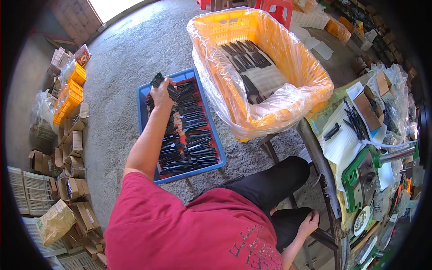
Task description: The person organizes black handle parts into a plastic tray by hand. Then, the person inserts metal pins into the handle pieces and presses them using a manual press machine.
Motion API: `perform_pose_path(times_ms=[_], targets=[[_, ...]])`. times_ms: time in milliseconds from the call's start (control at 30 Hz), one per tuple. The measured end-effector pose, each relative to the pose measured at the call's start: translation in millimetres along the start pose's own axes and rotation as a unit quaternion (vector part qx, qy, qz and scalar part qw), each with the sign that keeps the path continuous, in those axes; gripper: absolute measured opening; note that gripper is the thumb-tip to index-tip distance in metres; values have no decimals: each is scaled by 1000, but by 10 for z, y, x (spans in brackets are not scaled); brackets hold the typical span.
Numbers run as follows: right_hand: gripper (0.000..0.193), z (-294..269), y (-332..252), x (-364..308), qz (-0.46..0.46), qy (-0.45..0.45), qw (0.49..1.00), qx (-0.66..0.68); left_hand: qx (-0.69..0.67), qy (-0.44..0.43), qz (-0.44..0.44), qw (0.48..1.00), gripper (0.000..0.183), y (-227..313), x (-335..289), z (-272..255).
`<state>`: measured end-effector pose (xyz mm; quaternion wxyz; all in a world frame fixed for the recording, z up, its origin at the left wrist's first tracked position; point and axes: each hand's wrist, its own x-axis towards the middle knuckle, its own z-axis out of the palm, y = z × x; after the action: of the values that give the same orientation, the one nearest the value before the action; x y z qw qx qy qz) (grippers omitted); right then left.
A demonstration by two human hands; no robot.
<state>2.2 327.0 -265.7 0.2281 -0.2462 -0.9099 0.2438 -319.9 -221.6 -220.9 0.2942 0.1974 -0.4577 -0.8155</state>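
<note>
My left hand [160, 95] reaches out over the far end of a blue tray [223, 155], its fingers closed around a bunch of slim black tools [157, 80]; their exact kind is too small to make out. More of these tools [194, 139] lie in packed rows on the tray's red bottom, some showing shiny metal parts. Low at the right, my right hand [308, 223] rests by my knee, fingers loosely apart, with nothing seen in it. Beyond the tray to the right stands a yellow crate [310, 78] lined with clear plastic. Rows of black tools [245, 54] lie inside on a white sheet.
At the right is a cluttered workbench [330, 126] with a green-based metal press [355, 177], loose black pieces [355, 119] and an open cardboard box [369, 108]. Cardboard boxes [72, 157] and yellow crates [69, 101] line the left side. A red stool [276, 10] stands behind the lined crate.
</note>
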Motion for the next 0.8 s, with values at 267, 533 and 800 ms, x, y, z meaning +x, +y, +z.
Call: perform_pose_path(times_ms=[267, 533, 800], targets=[[17, 10, -67, 46, -9, -10, 1000, -27, -76, 165, -83, 980, 10, -731, 83, -133], [18, -16, -129, 61, 0, -43, 997, -56, -134, 226, -56, 963, 17, -1143, 262, -56], [17, 18, -174, 87, -10, -37, 997, -73, -136, 250, 18, 959, 27, -1378, 465, -88]])
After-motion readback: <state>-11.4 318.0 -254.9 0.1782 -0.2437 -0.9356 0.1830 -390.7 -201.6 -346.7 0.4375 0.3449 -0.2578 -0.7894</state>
